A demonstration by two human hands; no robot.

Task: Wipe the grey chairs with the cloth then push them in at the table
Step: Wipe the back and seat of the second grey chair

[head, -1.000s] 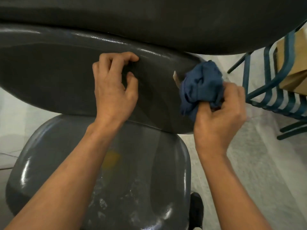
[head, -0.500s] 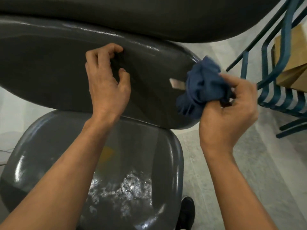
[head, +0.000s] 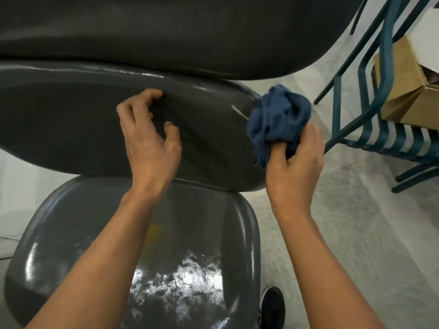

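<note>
A grey chair stands below me: its glossy seat [head: 190, 245] shows wet streaks, and its backrest [head: 71, 129] curves across the middle of the view. My left hand [head: 148, 141] rests on the backrest with its fingers bent over the upper rim. My right hand [head: 295, 162] grips a bunched blue cloth [head: 278, 117] at the backrest's right end, next to a small white sticker [head: 238, 112]. The dark table top [head: 166, 32] fills the upper part of the view, just beyond the backrest.
A teal metal-frame chair [head: 370, 96] stands at the right with a brown cardboard box [head: 403, 84] on it. Pale floor [head: 344, 222] lies to the right of the grey chair. A dark shoe [head: 272, 307] shows near the bottom edge.
My right hand with the cloth has shifted slightly along the backrest's right end and regripped the bundle. My left hand stays on the backrest. The view has tilted a little.
</note>
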